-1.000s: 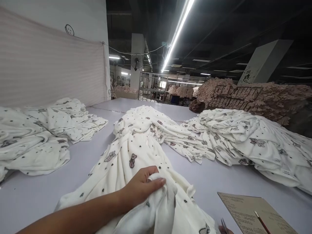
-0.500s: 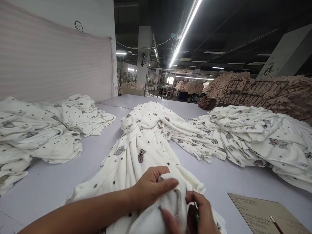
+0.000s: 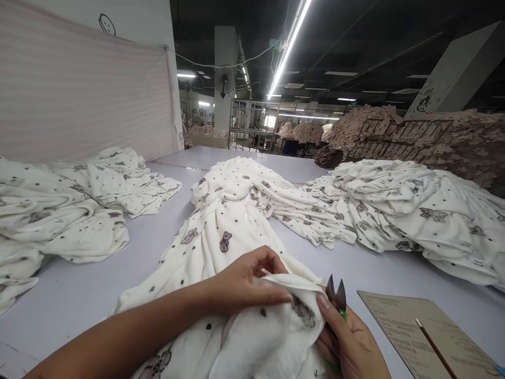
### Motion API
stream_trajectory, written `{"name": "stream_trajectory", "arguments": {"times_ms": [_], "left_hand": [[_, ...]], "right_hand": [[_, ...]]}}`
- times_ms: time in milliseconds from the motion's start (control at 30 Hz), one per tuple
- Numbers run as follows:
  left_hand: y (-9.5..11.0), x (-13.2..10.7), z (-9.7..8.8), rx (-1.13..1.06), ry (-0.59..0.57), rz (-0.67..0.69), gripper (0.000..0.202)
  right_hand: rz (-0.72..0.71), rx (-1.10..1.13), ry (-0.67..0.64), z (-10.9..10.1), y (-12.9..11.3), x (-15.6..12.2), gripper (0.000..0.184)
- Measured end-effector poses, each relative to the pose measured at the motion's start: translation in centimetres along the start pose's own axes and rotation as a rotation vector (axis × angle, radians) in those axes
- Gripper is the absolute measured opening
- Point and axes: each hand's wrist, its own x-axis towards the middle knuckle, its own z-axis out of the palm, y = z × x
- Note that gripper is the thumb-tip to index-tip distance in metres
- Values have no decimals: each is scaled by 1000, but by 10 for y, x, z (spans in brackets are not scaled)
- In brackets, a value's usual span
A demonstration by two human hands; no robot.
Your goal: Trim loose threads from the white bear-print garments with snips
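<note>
Right hand (image 3: pixel 349 337) has risen, gripping steel thread snips (image 3: pixel 335 295); left hand (image 3: pixel 244 284) pinches soft white fabric (image 3: pixel 256 342).

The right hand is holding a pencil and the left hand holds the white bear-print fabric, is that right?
No: the head view shows the right hand holding small green-handled snips, not a pencil; the left hand does hold the white bear-print fabric.

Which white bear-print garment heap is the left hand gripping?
The middle heap: the left hand holds its near end; the other two lie to either side.
</note>
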Motion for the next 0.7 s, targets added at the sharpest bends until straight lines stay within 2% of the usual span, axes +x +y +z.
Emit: {"name": "stream_trajectory", "arguments": {"times_ms": [100,133,200,267,400,500,567,633,700], "left_hand": [[21,-2,1,362,-190,47,53],[27,-1,2,475,-229,98,52],[35,2,1,634,-242,155,39],[37,5,-2,673,-196,113,24],[27,6,-12,518,-131,-72,23],[24,8,-14,466,-109,-145,22],[27,12,-11,529,-172,-174,22],[33,18,-4,720,-280,-135,22],[35,23,2,897,-341,20,30]], "right_hand": [[-46,47,-8,6,-2,1,26],[-69,57,-9,7,-4,2,28],[-129,81,7,5,-7,5,30],[-185,101,59,0,-11,9,33],[-229,98,177,-15,-15,21,26],[-229,58,167,-17,-15,26,27],[-217,3,111,-10,-16,28,29],[-221,-78,49,1,-20,28,31],[-260,-165,5,14,-26,28,33]]}}
